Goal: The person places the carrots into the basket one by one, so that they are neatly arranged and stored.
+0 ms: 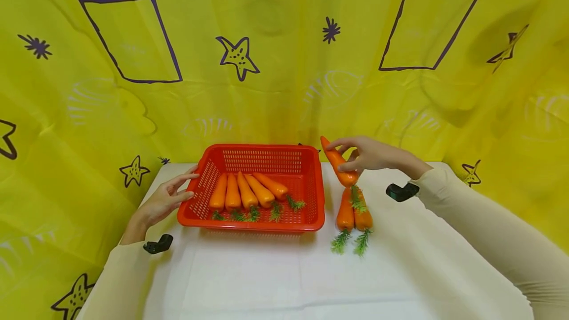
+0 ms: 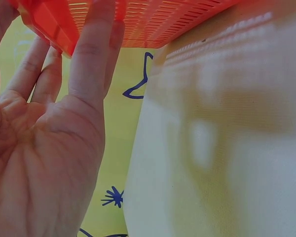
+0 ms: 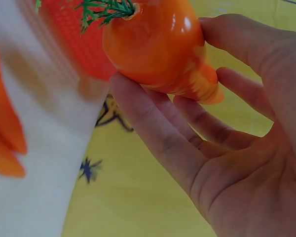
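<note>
My right hand [image 1: 366, 154] pinches a carrot [image 1: 339, 164] in the air, just right of the basket. Its tip points up and to the left, and its green top [image 3: 108, 11] hangs at the lower end. In the right wrist view the fingers and thumb sit on either side of it. The red plastic basket [image 1: 262, 224] stands on the table with several orange carrots [image 1: 233, 194] side by side in it, green tops toward me. My left hand [image 1: 162, 204] touches the basket's left side with fairly straight fingers; in the left wrist view the thumb lies against the wall.
Two more carrots [image 1: 345, 214] lie together on the white tablecloth [image 1: 249, 275], right of the basket and below the held one. A yellow patterned curtain [image 1: 284, 63] hangs close behind the basket and along both sides of the table.
</note>
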Motion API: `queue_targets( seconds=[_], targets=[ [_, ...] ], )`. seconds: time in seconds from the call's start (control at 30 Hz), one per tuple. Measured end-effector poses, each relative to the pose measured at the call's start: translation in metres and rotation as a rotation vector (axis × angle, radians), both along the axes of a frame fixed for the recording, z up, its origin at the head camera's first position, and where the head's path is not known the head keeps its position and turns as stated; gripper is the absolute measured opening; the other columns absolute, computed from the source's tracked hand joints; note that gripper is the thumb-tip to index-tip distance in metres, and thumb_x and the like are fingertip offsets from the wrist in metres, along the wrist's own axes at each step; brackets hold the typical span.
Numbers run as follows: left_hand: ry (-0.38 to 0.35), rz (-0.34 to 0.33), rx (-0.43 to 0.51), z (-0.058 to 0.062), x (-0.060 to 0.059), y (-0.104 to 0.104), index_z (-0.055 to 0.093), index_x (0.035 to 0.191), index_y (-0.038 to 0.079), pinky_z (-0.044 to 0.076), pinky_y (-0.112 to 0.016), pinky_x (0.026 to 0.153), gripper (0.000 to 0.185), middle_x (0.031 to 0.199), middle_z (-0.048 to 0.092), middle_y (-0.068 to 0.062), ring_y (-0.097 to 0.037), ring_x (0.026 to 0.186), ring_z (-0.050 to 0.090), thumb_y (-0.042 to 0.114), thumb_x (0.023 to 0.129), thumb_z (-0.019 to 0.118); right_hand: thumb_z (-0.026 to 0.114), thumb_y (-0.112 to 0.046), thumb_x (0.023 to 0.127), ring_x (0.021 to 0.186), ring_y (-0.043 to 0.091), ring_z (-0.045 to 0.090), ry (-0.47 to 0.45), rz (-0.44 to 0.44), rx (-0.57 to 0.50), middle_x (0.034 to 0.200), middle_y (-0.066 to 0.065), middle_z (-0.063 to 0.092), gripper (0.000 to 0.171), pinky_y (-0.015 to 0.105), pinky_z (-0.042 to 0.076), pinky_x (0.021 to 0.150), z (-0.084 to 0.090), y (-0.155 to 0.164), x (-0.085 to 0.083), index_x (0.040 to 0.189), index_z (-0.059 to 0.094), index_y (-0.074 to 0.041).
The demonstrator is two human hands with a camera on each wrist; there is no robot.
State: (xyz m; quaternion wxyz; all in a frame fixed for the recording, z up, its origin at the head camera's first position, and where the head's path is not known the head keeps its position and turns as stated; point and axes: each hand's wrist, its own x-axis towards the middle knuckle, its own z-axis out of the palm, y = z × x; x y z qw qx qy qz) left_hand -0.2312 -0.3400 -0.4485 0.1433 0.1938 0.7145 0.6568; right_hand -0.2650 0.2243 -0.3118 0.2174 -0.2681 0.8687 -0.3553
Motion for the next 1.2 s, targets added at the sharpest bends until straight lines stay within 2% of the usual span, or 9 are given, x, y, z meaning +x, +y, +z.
queue_targets(
  seconds=[0.07,0.13,0.27,0.47,0.7,0.8,0.9,1.1,1.2],
  targets=[
    [0.002,-0.001,-0.004,0.0,0.0,0.0,0.039,0.153,-0.003,0.051,-0.027,0.103,0.051,0.174,0.0,-0.007,-0.007,0.142,0.042,-0.002,0.104,0.054,0.075,-0.017,0.096,0.092,0.026,0.072,-0.004,0.029,-0.015,0.143,0.025,0.049,0.061,0.041,0.063,0.072,0.001,-0.017,-0.005,0.151,0.05,-0.01],
    [0.004,-0.002,-0.001,0.0,0.0,-0.001,0.038,0.153,-0.003,0.05,-0.027,0.103,0.051,0.174,0.0,-0.007,-0.001,0.139,0.041,-0.002,0.104,0.054,0.075,-0.017,0.096,0.09,0.025,0.072,0.003,0.057,-0.023,0.143,0.025,0.049,0.06,0.041,0.063,0.072,0.0,-0.034,-0.01,0.151,0.05,-0.01],
    [0.009,-0.004,-0.006,-0.001,0.001,-0.001,0.038,0.153,-0.004,0.05,-0.026,0.103,0.051,0.174,0.001,-0.006,-0.003,0.142,0.036,-0.002,0.104,0.054,0.075,-0.02,0.096,0.083,0.024,0.071,0.028,0.095,-0.022,0.144,0.021,0.05,0.06,0.041,0.062,0.069,-0.005,-0.067,-0.019,0.151,0.052,-0.014],
    [0.013,-0.018,0.016,-0.002,-0.001,-0.002,0.039,0.152,-0.004,0.052,-0.028,0.102,0.05,0.173,0.0,-0.008,-0.001,0.134,0.048,-0.003,0.104,0.053,0.075,-0.021,0.096,0.075,0.029,0.068,-0.01,0.146,-0.06,0.14,0.019,0.052,0.059,0.042,0.062,0.069,-0.018,-0.119,-0.028,0.15,0.053,-0.014],
    [0.028,-0.022,0.031,-0.001,-0.001,-0.003,0.041,0.151,-0.004,0.052,-0.028,0.1,0.048,0.173,0.0,-0.011,0.002,0.134,0.048,-0.004,0.104,0.052,0.076,-0.018,0.095,0.075,0.018,0.063,-0.075,0.175,-0.097,0.136,0.013,0.055,0.057,0.048,0.063,0.072,-0.042,-0.176,-0.035,0.148,0.055,-0.014],
    [0.027,-0.019,0.027,-0.001,0.0,-0.003,0.041,0.151,-0.004,0.053,-0.028,0.1,0.049,0.173,-0.001,-0.012,0.001,0.133,0.049,-0.004,0.104,0.053,0.076,-0.018,0.095,0.075,0.017,0.061,-0.128,0.168,-0.134,0.131,0.016,0.057,0.057,0.054,0.061,0.078,-0.052,-0.198,-0.037,0.148,0.055,-0.014],
    [0.026,-0.014,0.024,-0.001,0.0,-0.004,0.041,0.151,-0.004,0.053,-0.028,0.099,0.049,0.173,-0.001,-0.012,0.002,0.133,0.049,-0.004,0.104,0.053,0.075,-0.018,0.096,0.074,0.019,0.058,-0.175,0.156,-0.175,0.117,0.02,0.059,0.057,0.059,0.059,0.082,-0.061,-0.217,-0.039,0.149,0.054,-0.014],
    [0.014,-0.011,0.033,-0.002,-0.002,-0.003,0.042,0.151,-0.003,0.053,-0.029,0.1,0.048,0.173,-0.001,-0.011,-0.001,0.132,0.052,-0.004,0.104,0.053,0.073,-0.014,0.097,0.071,0.023,0.061,-0.265,0.099,-0.258,0.097,0.015,0.064,0.059,0.055,0.061,0.081,-0.078,-0.246,-0.041,0.151,0.05,-0.006],
    [0.013,-0.022,0.043,-0.002,-0.003,-0.002,0.04,0.151,-0.005,0.052,-0.028,0.1,0.049,0.173,0.0,-0.01,-0.003,0.133,0.052,-0.005,0.104,0.053,0.073,-0.011,0.097,0.069,0.024,0.061,-0.315,0.046,-0.288,0.105,0.015,0.062,0.06,0.052,0.062,0.077,-0.084,-0.256,-0.042,0.151,0.049,-0.004]
  ],
)
